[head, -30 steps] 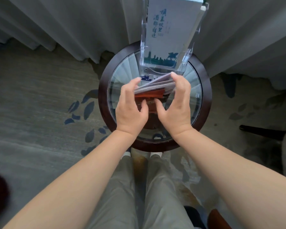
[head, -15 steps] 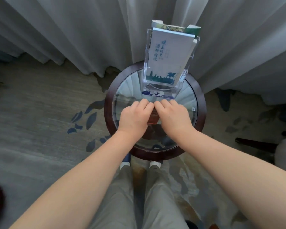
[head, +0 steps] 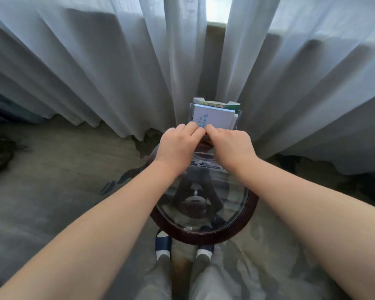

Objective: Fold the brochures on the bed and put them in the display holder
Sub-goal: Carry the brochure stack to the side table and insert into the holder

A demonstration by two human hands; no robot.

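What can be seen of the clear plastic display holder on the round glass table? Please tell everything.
The clear plastic display holder stands upright at the far side of the dark-rimmed round glass table, close before the white curtain. Its walls are transparent. It holds a white brochure with blue characters and a green-printed brochure behind. The left hand and right hand cover its lower front; contact cannot be told.

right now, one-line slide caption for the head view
Person's left hand and right hand hold red brochures at the front of the clear display holder on a round glass-topped table.
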